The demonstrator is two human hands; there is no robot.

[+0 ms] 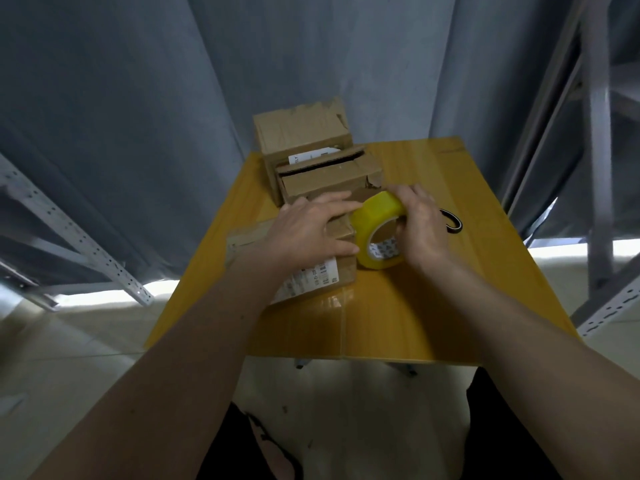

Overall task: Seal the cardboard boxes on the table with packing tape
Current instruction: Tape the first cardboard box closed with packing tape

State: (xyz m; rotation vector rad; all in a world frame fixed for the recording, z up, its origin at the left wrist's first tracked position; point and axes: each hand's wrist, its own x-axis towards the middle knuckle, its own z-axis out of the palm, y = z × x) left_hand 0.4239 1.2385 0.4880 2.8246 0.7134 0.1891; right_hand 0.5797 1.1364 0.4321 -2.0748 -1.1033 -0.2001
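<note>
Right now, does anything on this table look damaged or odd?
Yes. The far box has a torn, ragged top flap, and the middle box gapes open with a ripped right corner. A small black curved object lies loose by the right hand.

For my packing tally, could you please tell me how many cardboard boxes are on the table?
3: the near box under the left hand, the middle box behind it, the far box at the back; others may be hidden.

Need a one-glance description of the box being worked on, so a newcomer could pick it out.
Start at the yellow table. Three cardboard boxes sit toward its left and far side; take the nearest box, under the left hand, with the tape roll at its right edge. Only it has a white barcode label facing the camera's side.
</note>
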